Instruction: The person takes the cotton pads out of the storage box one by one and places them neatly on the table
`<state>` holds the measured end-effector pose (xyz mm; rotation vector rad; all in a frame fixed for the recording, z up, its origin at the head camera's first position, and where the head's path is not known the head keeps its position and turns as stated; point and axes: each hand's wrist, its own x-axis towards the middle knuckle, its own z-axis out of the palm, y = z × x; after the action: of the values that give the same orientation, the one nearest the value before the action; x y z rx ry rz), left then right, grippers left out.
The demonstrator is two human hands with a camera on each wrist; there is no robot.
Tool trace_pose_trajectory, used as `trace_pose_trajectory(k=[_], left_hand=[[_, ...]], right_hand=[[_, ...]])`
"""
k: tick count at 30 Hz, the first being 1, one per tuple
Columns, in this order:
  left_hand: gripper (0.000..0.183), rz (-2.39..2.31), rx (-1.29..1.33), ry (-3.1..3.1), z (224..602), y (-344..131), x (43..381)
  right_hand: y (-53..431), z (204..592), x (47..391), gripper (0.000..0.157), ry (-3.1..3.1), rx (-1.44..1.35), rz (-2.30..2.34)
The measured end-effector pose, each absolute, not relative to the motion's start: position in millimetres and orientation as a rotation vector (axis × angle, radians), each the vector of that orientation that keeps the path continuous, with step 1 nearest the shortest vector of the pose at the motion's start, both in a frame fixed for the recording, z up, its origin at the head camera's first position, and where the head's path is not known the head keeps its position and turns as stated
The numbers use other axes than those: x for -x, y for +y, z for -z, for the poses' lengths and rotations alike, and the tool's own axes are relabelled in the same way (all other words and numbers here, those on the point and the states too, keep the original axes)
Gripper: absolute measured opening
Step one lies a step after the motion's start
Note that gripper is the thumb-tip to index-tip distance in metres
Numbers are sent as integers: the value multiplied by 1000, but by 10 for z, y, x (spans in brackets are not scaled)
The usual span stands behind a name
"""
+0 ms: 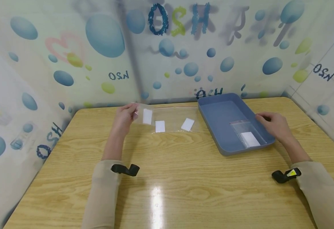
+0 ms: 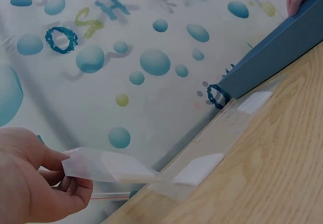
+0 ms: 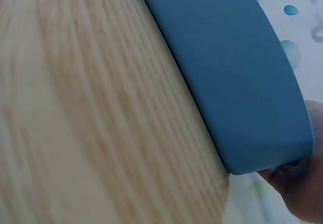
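Observation:
My left hand [image 1: 124,120] pinches the edge of a clear zip bag [image 1: 147,116] with a white rectangular piece inside. In the left wrist view this zip bag [image 2: 123,167] is lifted, tilted above the table. Two more clear bags, one with a white piece [image 1: 160,126] and one with another white piece [image 1: 187,124], lie flat between that hand and a blue-grey tray [image 1: 219,109]. My right hand [image 1: 276,126] holds the tray's right rim between thumb and fingers; some fingers are hidden. One clear bag [image 1: 248,135] with a white piece lies inside the tray, near its front right corner.
The wooden table [image 1: 178,178] has its back edge against a wall covering [image 1: 167,63] printed with blue bubbles and letters. Black wrist cameras are strapped at both sleeves [image 1: 104,194].

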<state>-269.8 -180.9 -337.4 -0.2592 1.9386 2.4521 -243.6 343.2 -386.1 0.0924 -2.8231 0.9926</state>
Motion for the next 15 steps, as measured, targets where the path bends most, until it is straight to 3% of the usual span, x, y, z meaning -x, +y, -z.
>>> trace_pose_trajectory(k=[15], left_hand=[[15, -2440, 276, 1904, 3504, -2008, 2738]], right_hand=[[3433, 3859, 2439, 52, -2834, -81, -999]])
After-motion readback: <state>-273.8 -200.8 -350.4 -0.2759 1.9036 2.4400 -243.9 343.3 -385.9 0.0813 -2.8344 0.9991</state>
